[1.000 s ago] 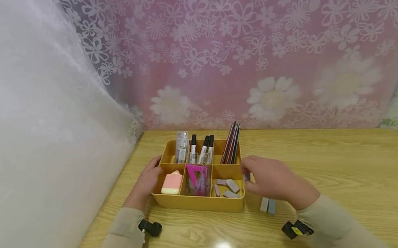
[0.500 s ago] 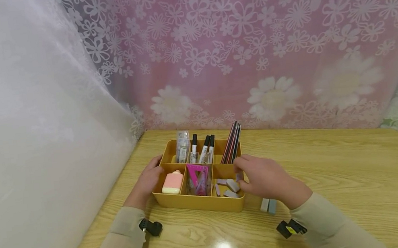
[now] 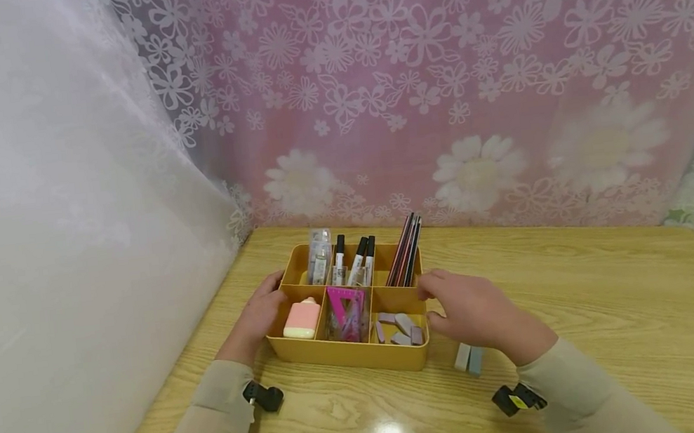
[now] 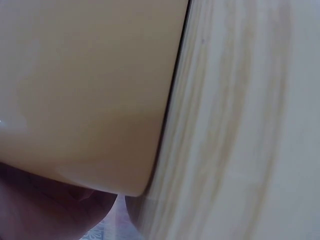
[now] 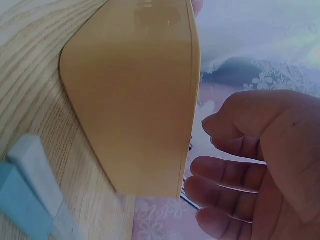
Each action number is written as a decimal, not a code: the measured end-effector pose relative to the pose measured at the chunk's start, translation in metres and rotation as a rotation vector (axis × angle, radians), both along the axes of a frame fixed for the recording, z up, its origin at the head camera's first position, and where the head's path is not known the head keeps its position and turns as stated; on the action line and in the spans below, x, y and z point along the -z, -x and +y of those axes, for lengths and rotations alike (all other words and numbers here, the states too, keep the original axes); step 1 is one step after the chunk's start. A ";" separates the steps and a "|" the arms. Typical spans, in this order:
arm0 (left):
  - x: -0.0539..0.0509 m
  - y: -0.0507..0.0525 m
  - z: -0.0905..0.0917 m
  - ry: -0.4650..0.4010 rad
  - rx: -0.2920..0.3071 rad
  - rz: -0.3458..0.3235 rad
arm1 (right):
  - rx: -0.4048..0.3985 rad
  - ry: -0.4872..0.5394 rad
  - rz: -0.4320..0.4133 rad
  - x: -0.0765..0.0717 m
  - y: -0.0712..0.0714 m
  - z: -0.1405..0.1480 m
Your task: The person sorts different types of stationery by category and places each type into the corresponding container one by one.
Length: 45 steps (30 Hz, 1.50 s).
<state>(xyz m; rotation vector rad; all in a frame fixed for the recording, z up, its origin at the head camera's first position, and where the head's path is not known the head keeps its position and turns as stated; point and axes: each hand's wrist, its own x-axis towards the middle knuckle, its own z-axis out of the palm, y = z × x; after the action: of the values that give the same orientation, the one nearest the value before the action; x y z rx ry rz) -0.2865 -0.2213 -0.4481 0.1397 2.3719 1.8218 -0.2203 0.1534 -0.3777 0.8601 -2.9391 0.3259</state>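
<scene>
A yellow desk organizer (image 3: 349,359) with several compartments stands on the table. My left hand (image 3: 260,315) holds its left wall; the left wrist view shows part of that hand behind the organizer's wall (image 4: 90,90). Off the right wall, my right hand (image 3: 474,309) hovers with loosely bent fingers and nothing in them. In the right wrist view the fingertips (image 5: 202,185) are apart from the wall (image 5: 132,105). Several small erasers (image 3: 404,323) lie in the front right compartment. On the table beside it lie a whitish eraser (image 3: 462,357) and a blue one (image 3: 475,361).
Other compartments hold a pink and cream bottle (image 3: 302,318), a pink set square (image 3: 346,312), black-capped markers (image 3: 355,265), clear packs (image 3: 318,258) and dark pencils (image 3: 404,251). A floral curtain (image 3: 436,94) hangs behind the wooden table (image 3: 585,304); white cloth (image 3: 66,203) is at left.
My right hand moved in over the front right compartment, let go of a purplish eraser there, and drew back to the right. The left hand stayed on the organizer.
</scene>
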 end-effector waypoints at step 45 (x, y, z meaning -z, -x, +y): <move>-0.016 -0.007 0.005 -0.004 0.014 -0.059 | -0.017 -0.145 -0.167 0.046 0.006 0.051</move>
<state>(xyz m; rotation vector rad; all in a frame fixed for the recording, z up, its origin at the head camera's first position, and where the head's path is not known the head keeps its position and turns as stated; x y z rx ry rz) -0.2799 -0.2168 -0.4317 0.1010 2.3216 1.7992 -0.2268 0.2047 -0.4234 0.9183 -3.1446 0.1959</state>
